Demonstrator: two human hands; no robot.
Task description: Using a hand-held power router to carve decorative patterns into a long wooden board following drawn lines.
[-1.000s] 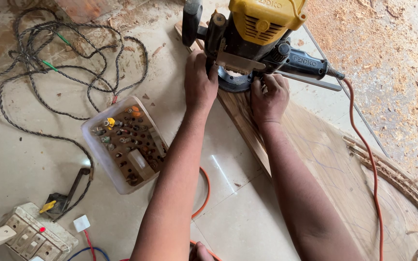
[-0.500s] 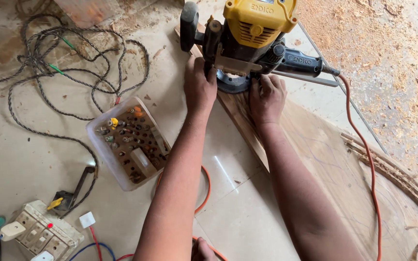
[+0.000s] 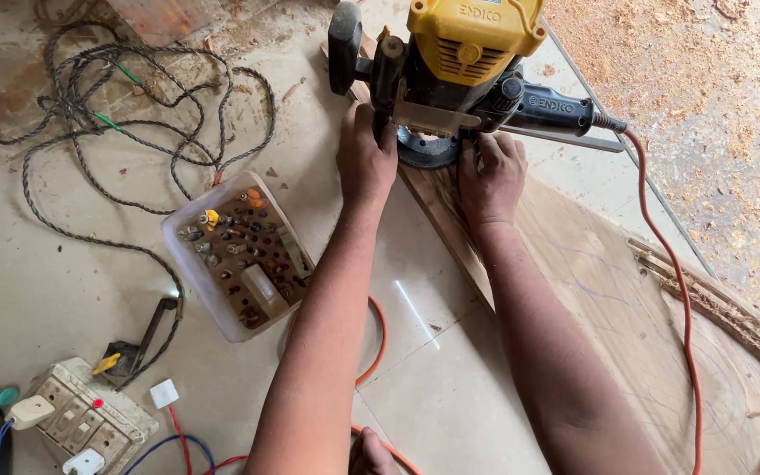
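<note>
A yellow and black power router (image 3: 459, 62) stands upright on a long wooden board (image 3: 573, 273) that lies on the tiled floor. My left hand (image 3: 365, 158) rests at the left side of the router's round base (image 3: 428, 149), fingers against the column. My right hand (image 3: 490, 171) presses on the board at the base's right side, fingers touching it. Whether either hand grips the base I cannot tell. An orange power cord (image 3: 675, 290) runs from the router's right handle down along the board.
A clear plastic box of router bits (image 3: 239, 255) sits left of my left arm. Tangled dark cable (image 3: 107, 114) lies at the upper left, a switchboard with plugs (image 3: 81, 422) at the lower left. Sawdust (image 3: 705, 88) covers the floor at the upper right.
The view has shifted slightly, so the bit box and switchboard sit a little further right in frame. Both hands stay at the router's base.
</note>
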